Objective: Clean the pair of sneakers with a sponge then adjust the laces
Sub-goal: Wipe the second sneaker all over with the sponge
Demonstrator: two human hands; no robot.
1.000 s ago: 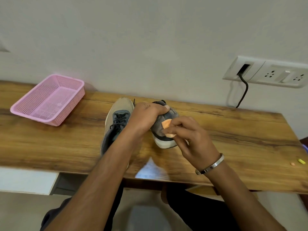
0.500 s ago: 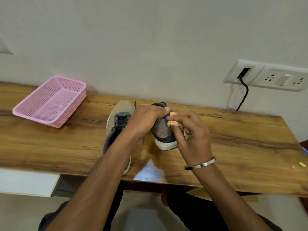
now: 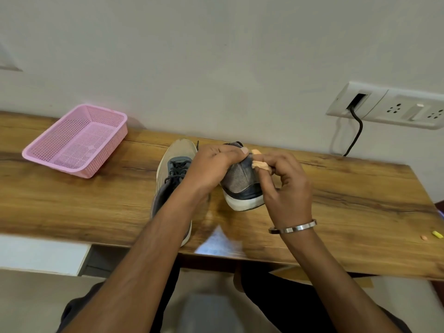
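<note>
Head view shows two sneakers on the long wood-grain desk (image 3: pixel 72 203). One grey knit sneaker with a thick white sole (image 3: pixel 242 186) stands with its heel toward the camera, near the middle of the desk. The left hand (image 3: pixel 213 167) is closed over its top, fingers curled around the collar. The right hand (image 3: pixel 286 188) pinches one small peach-orange sponge (image 3: pixel 260 165) between thumb and fingertips, the sponge pressed against the upper heel fabric on the shoe's right side; the remaining fingers are loosely bent. One silver metal bangle (image 3: pixel 294 227) circles the right wrist.

Just beside it on the left lies the second sneaker, grey with a beige toe and black laces (image 3: pixel 174 164), toe pointing at the wall and partly covered by the left forearm. Whether the two shoes touch cannot be told.

Well apart at the desk's far left sits one pink perforated plastic basket (image 3: pixel 79 140). Near the right front edge lie two tiny scraps, one orange (image 3: pixel 423 237) and one yellow (image 3: pixel 436 234). On the white wall (image 3: pixel 216 56) hangs one white socket panel (image 3: pixel 394 109) with one black cable (image 3: pixel 356 131) plugged in.
</note>
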